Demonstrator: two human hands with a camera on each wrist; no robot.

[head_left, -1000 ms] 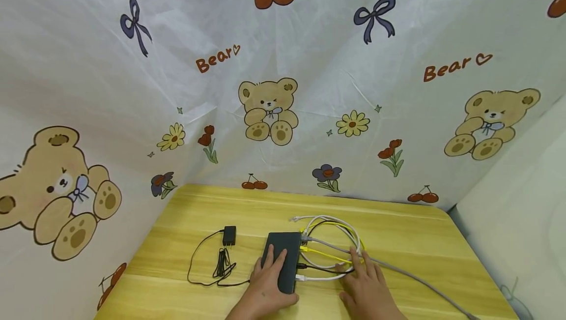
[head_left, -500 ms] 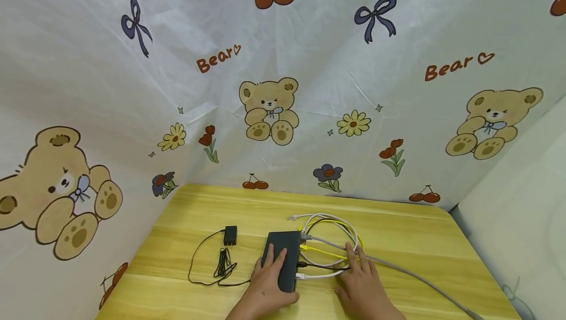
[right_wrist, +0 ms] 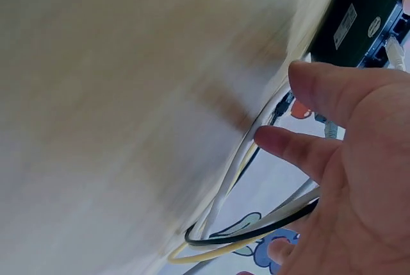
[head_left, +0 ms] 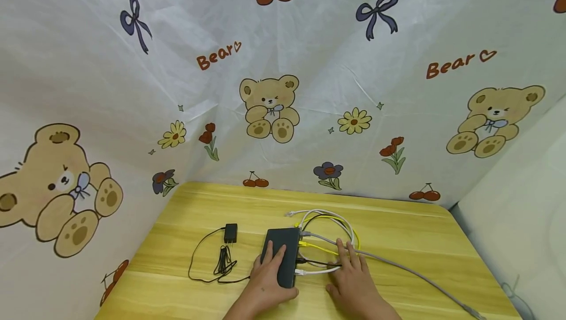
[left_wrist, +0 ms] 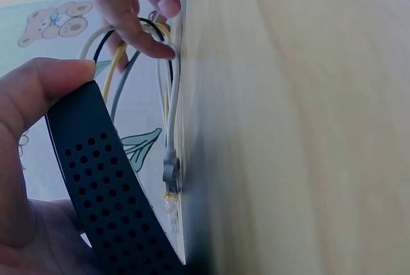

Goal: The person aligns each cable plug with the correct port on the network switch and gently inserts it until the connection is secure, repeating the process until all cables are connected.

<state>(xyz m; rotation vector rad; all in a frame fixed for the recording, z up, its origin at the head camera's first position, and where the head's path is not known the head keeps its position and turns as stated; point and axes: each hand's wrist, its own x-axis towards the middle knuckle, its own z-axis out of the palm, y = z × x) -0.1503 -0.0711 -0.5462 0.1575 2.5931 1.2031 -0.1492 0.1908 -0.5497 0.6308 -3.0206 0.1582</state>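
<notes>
My left hand (head_left: 267,278) grips a dark network switch (head_left: 289,241), its thumb at the near end and its fingers spread over the top and left side. In the left wrist view, the perforated side of the network switch (left_wrist: 106,185) shows at a tilt. White, yellow, black and grey cables are plugged into the right side. My right hand (head_left: 353,280) lies over the looped cables (head_left: 349,229), fingers fairly straight and touching them. In the right wrist view, a fingertip of the right hand (right_wrist: 359,153) meets a white cable (right_wrist: 227,182), with thumb and finger apart.
A black power adapter (head_left: 230,233) lies left of the switch, its cord (head_left: 223,262) bundled and running to the switch. A grey cable (head_left: 411,272) stretches toward the right front of the wooden table (head_left: 199,207). A printed curtain (head_left: 331,64) hangs behind.
My right hand has slid left toward the switch, and the cable loops have shifted left with it. The left hand keeps its hold on the switch.
</notes>
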